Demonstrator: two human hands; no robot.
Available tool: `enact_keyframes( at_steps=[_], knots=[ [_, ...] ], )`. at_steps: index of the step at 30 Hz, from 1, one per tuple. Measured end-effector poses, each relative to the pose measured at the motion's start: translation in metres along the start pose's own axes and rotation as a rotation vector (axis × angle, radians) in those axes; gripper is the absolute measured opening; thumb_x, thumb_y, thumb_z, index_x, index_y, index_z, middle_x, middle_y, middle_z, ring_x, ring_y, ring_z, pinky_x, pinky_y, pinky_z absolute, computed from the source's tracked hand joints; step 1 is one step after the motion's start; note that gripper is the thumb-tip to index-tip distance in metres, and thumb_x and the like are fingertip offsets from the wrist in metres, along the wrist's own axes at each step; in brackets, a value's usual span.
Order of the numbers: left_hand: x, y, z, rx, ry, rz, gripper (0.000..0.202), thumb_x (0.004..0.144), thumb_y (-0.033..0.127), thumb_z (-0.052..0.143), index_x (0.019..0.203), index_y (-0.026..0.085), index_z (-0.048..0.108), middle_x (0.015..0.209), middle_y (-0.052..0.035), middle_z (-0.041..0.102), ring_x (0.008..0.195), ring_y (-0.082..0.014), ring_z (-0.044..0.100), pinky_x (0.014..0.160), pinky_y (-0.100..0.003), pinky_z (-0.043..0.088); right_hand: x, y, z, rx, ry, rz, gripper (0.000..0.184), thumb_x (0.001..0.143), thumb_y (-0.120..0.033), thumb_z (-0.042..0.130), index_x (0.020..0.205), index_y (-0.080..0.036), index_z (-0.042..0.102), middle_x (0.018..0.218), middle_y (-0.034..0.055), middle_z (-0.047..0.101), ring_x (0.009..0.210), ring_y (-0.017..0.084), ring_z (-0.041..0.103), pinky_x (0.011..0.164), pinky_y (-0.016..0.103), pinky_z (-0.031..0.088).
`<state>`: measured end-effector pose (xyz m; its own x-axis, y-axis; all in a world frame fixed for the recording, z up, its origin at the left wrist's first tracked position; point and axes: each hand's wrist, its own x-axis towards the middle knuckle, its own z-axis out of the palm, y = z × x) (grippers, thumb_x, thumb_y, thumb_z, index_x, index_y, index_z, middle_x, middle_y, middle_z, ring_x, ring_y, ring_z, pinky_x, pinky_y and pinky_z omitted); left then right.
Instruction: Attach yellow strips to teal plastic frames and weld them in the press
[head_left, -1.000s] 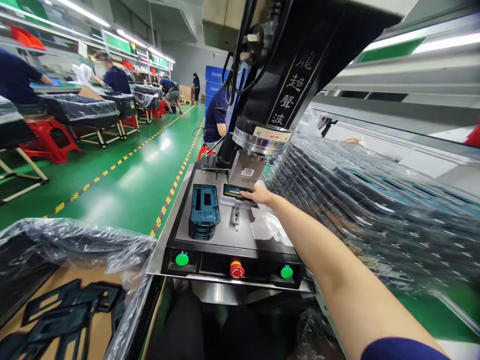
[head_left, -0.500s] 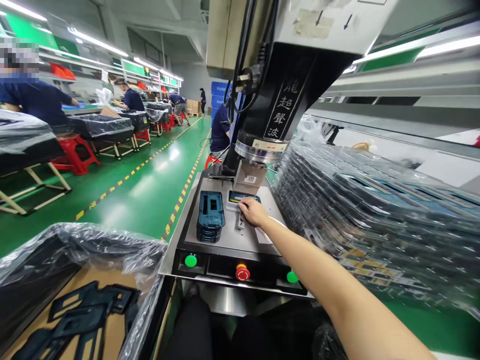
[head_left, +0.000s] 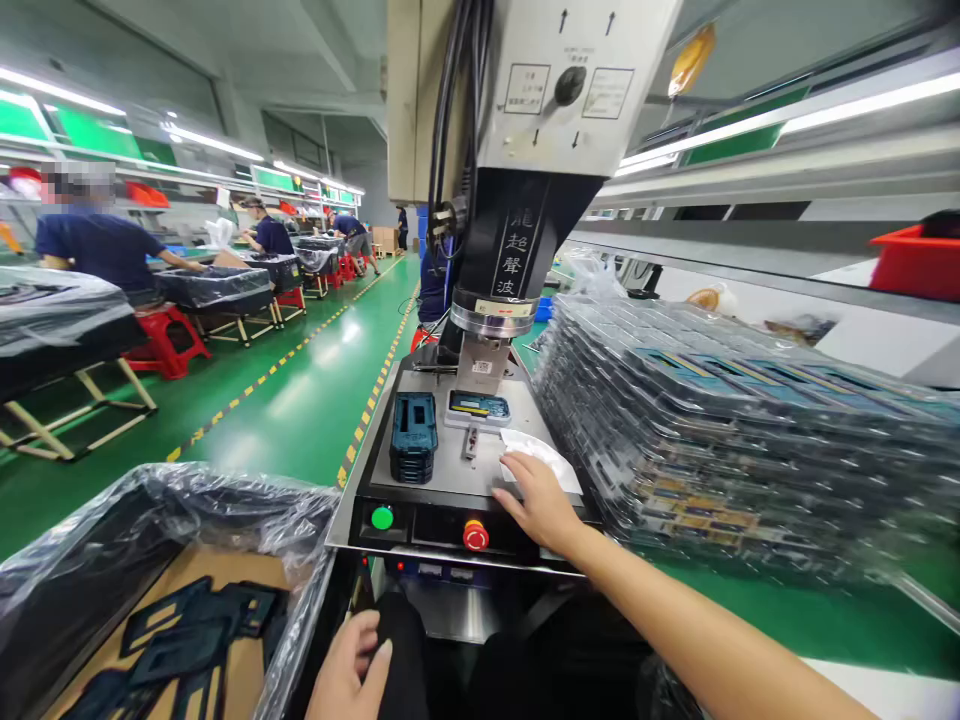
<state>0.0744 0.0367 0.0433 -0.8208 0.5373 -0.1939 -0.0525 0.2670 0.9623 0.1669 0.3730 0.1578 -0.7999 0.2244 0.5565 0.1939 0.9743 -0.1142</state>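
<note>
My right hand (head_left: pixel 541 500) is over the front right of the machine's metal table, fingers apart and holding nothing. Just beyond its fingertips lies a white sheet of paper (head_left: pixel 551 460). My left hand (head_left: pixel 349 668) is low at the bottom, near my leg and the front of the machine, its fingers loosely bent and apart with nothing in them. Under the press head (head_left: pixel 481 365), a dark teal plastic panel (head_left: pixel 480 405) with a yellow strip rests in a white fixture (head_left: pixel 474 420). To its left stands a stack of similar teal panels (head_left: pixel 413 430).
A green button (head_left: pixel 382 517) and a red emergency stop button (head_left: pixel 475 535) are on the front edge. At lower left, a plastic-lined bin (head_left: pixel 45 560) holds dark panels (head_left: pixel 184 645). Stacked clear trays (head_left: pixel 675 430) rise on the right. A co-worker (head_left: pixel 97 240) sits at far left.
My right hand has left the panel in the fixture and moved back toward the front right edge. My left hand has come into view at the bottom. The camera view has shifted.
</note>
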Motion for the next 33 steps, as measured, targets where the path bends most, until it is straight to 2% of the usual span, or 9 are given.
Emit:
enact_keyframes(
  at_steps=[4,6,9,12,16,21,27,33],
  knots=[
    [0.037,0.037,-0.006,0.459,0.152,0.483,0.045,0.086,0.044,0.049,0.123,0.019,0.052,0.135,-0.0136,0.048,0.128,-0.0285,0.045,0.110,-0.051,0.035,-0.068,0.017,-0.017,-0.135,0.041,0.018,0.050,0.088,-0.038,0.058,0.131,-0.015,0.051,0.131,0.0151,0.054,0.121,0.030,0.049,0.104,0.051,0.041],
    [0.057,0.057,-0.004,0.602,0.220,0.631,0.047,0.088,0.040,0.048,0.129,0.017,0.048,0.142,-0.0151,0.041,0.132,-0.0295,0.039,0.110,-0.052,0.035,-0.090,0.028,-0.020,-0.178,0.021,0.033,0.050,0.089,-0.035,0.056,0.133,-0.015,0.049,0.134,0.0149,0.052,0.123,0.031,0.048,0.102,0.050,0.043],
    [0.086,0.077,0.000,0.787,0.287,0.754,0.052,0.087,0.037,0.052,0.133,0.014,0.047,0.145,-0.0178,0.037,0.133,-0.0346,0.035,0.108,-0.055,0.036,-0.105,0.040,-0.021,-0.180,-0.017,0.004,0.047,0.090,-0.026,0.052,0.136,-0.016,0.048,0.140,0.0129,0.047,0.127,0.029,0.047,0.102,0.045,0.047],
    [0.106,0.082,0.001,0.915,0.290,0.803,0.045,0.086,0.033,0.055,0.127,0.015,0.055,0.142,-0.0170,0.042,0.133,-0.0371,0.034,0.106,-0.056,0.037,-0.107,0.044,-0.020,-0.163,-0.012,-0.002,0.045,0.090,-0.021,0.051,0.135,-0.018,0.049,0.140,0.0106,0.049,0.127,0.027,0.047,0.102,0.044,0.048],
    [0.117,0.082,-0.004,0.928,0.237,0.840,0.041,0.085,0.031,0.057,0.123,0.015,0.058,0.136,-0.0149,0.049,0.130,-0.0339,0.039,0.106,-0.052,0.040,-0.104,0.044,-0.018,-0.151,0.021,0.006,0.045,0.088,-0.019,0.052,0.133,-0.020,0.052,0.137,0.0100,0.052,0.125,0.027,0.050,0.101,0.043,0.049],
    [0.123,0.082,-0.009,0.936,0.254,0.857,0.052,0.082,0.037,0.063,0.127,0.013,0.054,0.131,-0.0154,0.053,0.124,-0.0331,0.044,0.105,-0.051,0.041,-0.106,0.046,-0.013,-0.184,0.047,-0.016,0.041,0.089,-0.018,0.052,0.130,-0.016,0.054,0.135,0.0121,0.053,0.123,0.028,0.051,0.100,0.044,0.050],
    [0.128,0.076,-0.012,0.960,0.255,0.895,0.055,0.081,0.041,0.063,0.128,0.014,0.054,0.131,-0.0144,0.053,0.122,-0.0327,0.045,0.105,-0.050,0.041,-0.108,0.047,-0.010,-0.194,0.074,-0.025,0.039,0.091,-0.021,0.050,0.130,-0.015,0.054,0.135,0.0126,0.053,0.124,0.028,0.050,0.099,0.043,0.049],
    [0.119,0.065,-0.002,0.947,0.305,0.905,0.055,0.087,0.038,0.055,0.134,0.011,0.045,0.142,-0.0177,0.043,0.135,-0.0347,0.032,0.107,-0.053,0.038,-0.109,0.043,-0.008,-0.150,0.103,-0.009,0.043,0.092,-0.028,0.051,0.133,-0.016,0.051,0.138,0.0130,0.050,0.126,0.028,0.047,0.102,0.045,0.047]
  ],
)
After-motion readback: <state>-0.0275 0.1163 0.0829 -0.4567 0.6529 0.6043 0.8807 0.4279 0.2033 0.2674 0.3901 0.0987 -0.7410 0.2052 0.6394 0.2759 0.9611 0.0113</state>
